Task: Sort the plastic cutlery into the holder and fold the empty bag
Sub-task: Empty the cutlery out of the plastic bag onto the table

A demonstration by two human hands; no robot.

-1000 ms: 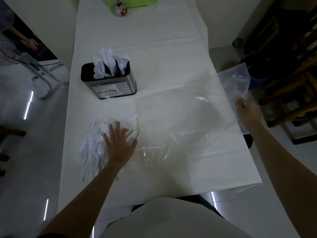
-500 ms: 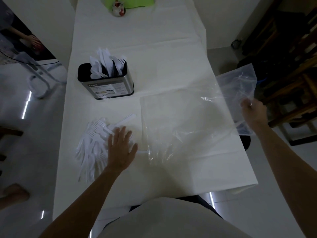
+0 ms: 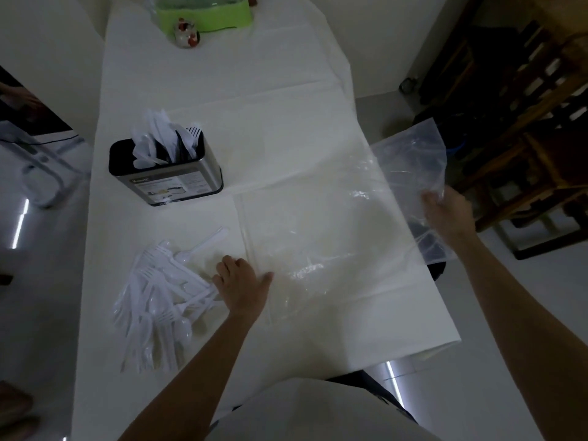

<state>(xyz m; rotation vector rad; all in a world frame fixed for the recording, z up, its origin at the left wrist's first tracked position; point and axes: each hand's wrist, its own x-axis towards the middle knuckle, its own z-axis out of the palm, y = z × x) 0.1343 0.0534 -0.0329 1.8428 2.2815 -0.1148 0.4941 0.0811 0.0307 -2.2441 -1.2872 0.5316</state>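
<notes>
- The surface (image 3: 270,90) is a long table under a white cloth, running away from the person in a dim room. A pale glossy floor (image 3: 41,281) lies to the left and dark wooden chairs (image 3: 541,128) stand to the right.
- At the far end sit a green tub (image 3: 203,14) and, just before it, a small round ornament (image 3: 186,35).
- The holder (image 3: 178,183), metal-sided with a black rim and a label on its front, stands upright left of centre. White upright pieces (image 3: 162,135) fill it, handles down.
- A loose heap of plastic cutlery (image 3: 156,300), forks and spoons, lies on the near left of the surface, well apart from the holder.
- The bag (image 3: 318,237) is clear and crinkled, spread flat over the near right of the surface. Its right end is lifted past the edge.
- The left hand (image 3: 241,284) rests between heap and bag, fingers bent at the cutlery handles and thumb out on the bag's edge; whether it grips anything I cannot tell.
- The right hand (image 3: 448,214) pinches the bag's raised end.
</notes>
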